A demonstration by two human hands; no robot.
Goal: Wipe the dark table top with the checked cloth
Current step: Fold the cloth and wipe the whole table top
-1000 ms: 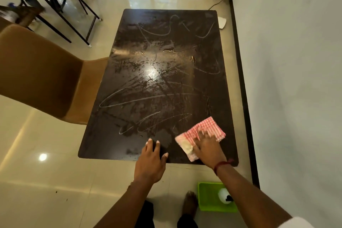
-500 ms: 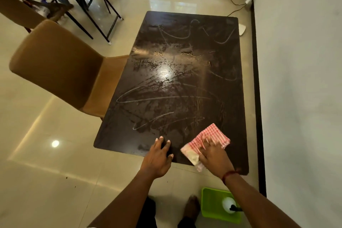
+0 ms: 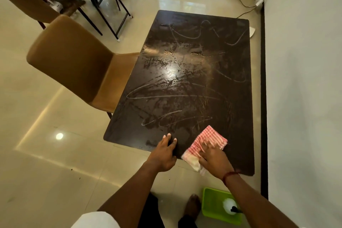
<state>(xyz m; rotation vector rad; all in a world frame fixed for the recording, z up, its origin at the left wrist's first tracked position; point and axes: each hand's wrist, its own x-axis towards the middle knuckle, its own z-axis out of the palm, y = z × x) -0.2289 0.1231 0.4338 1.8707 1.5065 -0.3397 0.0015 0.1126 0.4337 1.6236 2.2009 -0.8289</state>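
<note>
- Two bare hands rest at the near edge of the dark counter (image 3: 185,83), whose surface carries wet streaks and smears.
- Right hand (image 3: 212,159): fingers spread flat, pressing the checked cloth (image 3: 207,140) onto the counter near its near right corner; one cloth end overhangs the near edge.
- Left hand (image 3: 163,152): fingers released, lying flat on the near edge, just beside the cloth.
- Brown chair (image 3: 77,65): at the counter's left edge.
- Green tray (image 3: 212,201): on the floor.

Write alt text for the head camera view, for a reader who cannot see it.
Seen from above, a person's right hand presses a red-and-white checked cloth flat on the near edge of a dark table top streaked with wet smears, while the left hand rests on that edge beside it. A tan chair stands left of the table; a green tray sits on the floor.
</note>
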